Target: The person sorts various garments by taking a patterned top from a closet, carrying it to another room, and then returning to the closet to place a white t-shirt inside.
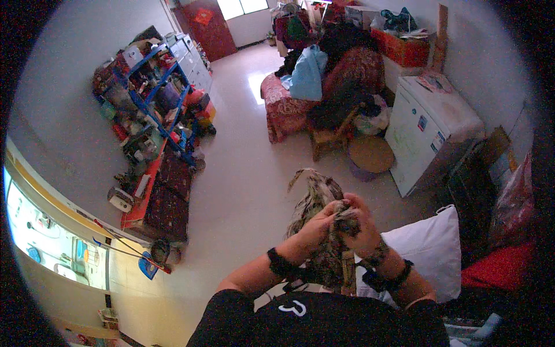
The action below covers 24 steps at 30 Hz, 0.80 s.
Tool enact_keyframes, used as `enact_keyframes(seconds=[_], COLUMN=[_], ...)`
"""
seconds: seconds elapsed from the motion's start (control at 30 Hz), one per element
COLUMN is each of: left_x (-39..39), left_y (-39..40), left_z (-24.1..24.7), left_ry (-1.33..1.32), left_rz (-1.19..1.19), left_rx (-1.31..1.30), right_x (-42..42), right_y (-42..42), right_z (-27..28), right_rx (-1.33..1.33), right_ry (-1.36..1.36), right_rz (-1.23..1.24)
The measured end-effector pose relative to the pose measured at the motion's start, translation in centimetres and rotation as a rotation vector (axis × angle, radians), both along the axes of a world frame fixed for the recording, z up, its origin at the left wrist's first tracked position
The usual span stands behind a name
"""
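Observation:
In front of my chest is a shaggy bundle of grey-brown fibrous strands (pixel 318 195), possibly a mop head; its exact kind is unclear. My left hand (pixel 318 221) pinches some of the strands from the left. On the right, my right hand (pixel 362 225) has its fingers closed around a clump of the same strands, close beside the left hand. Below the hands more strands hang down, next to a short upright piece that looks wooden (pixel 348 271). Dark bands circle both wrists. The fingertips are partly hidden by the strands.
A white pillow-like bag (pixel 427 251) lies at my right, near a red cloth (pixel 498 269). Beyond stand a white freezer or cabinet (pixel 418 130), a round stool (pixel 372 154) and a cloth-covered sofa (pixel 286 104). Along the left wall are a dark chest (pixel 169 195) and a crowded blue rack (pixel 149 95).

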<state>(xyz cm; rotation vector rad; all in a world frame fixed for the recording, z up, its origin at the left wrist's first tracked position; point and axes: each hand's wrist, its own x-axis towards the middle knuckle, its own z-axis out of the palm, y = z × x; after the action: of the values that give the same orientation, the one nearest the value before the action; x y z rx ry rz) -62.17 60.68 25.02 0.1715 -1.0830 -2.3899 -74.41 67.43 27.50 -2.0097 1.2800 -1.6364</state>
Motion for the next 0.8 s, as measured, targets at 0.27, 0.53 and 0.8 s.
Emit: enact_keyframes(seconds=[0.27,0.53,0.8], left_x=[11.3,23.7,28.9], left_y=[-1.6,5.3,12.9], left_z=[-2.9,-9.3,-6.9], left_ry=[-0.309,-0.854,-0.715], left_rz=[0.362,0.575,0.810], left_rx=[-0.148,-0.482,-0.393], right_x=[7.9,21.6,30.1], right_y=[-3.8,-6.7,-2.3], right_z=[0.3,-3.5,-1.4], right_rx=[0.301,0.215,0.612], right_ry=[0.038,0.135,0.104], right_rz=[0.275,0.407,0.875])
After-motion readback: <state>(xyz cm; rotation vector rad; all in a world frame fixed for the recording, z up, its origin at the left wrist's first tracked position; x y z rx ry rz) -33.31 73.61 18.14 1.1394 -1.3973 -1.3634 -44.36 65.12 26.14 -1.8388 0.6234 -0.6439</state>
